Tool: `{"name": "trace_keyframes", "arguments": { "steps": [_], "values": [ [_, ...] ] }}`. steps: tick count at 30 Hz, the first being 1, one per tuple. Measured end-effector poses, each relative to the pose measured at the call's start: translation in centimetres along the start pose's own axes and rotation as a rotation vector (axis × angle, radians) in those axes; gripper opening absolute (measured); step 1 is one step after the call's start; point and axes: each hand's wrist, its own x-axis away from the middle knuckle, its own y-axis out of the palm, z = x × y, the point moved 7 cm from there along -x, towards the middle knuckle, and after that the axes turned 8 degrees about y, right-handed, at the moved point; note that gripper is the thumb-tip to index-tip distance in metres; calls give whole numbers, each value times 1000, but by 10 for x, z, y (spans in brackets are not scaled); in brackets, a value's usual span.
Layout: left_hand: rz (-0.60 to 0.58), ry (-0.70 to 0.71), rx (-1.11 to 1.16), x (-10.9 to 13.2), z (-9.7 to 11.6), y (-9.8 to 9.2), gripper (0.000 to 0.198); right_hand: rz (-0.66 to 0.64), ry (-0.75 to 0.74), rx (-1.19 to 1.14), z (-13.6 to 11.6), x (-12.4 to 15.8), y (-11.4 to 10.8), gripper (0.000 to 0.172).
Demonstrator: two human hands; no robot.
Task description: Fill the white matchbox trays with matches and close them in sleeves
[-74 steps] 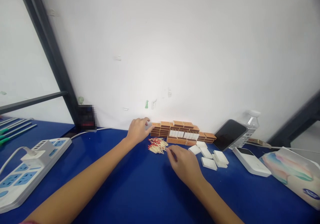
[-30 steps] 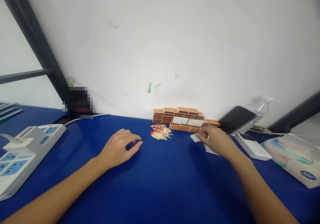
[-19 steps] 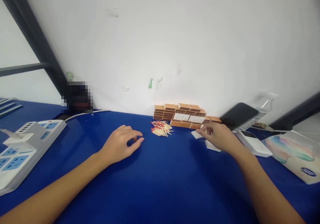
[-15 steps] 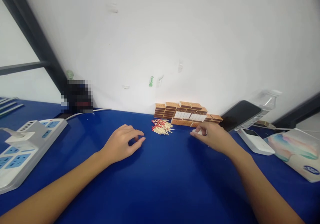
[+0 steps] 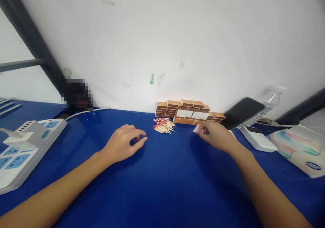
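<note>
Between the thumb and fingers of my right hand [image 5: 217, 133] is a small white matchbox tray [image 5: 197, 129], mostly covered by the fingers. It is just above or on the blue table, in front of the stacked matchboxes [image 5: 169, 110]. White trays [image 5: 185, 113] stand in a row within that stack. A pile of red-tipped matches [image 5: 164, 125] lies loose in front of the stack's left part. My left hand [image 5: 125, 141] is left of the matches, fingers curved, thumb apart from them, holding nothing.
A black phone [image 5: 242, 111] leans by a clear bottle [image 5: 273, 99] at right. Nearby are a white device [image 5: 257, 139] and a tissue pack [image 5: 297, 146]. A power strip [image 5: 38, 153] lies left on the blue table [image 5: 157, 187]. Behind is a white wall [image 5: 203, 35].
My right hand has tilted the white tray, so more of it shows beyond the fingertips. My left hand has stayed almost still. The whole view has shifted slightly.
</note>
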Motion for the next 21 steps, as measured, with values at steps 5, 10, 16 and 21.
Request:
{"name": "trace_keyframes", "arguments": {
  "steps": [5,10,16,21],
  "values": [
    [-58,-28,55,-1,4,2,18,-117,-302,-256,-68,34,-12,19],
    [-297,-34,185,-1,18,16,77,-350,-600,-346,-145,86,2,16],
    [-349,-46,280,1,21,23,42,-212,-568,-467,-147,74,11,14],
    [-304,-39,248,0,20,20,32,157,-332,-434,-126,32,12,20]
  ]
}}
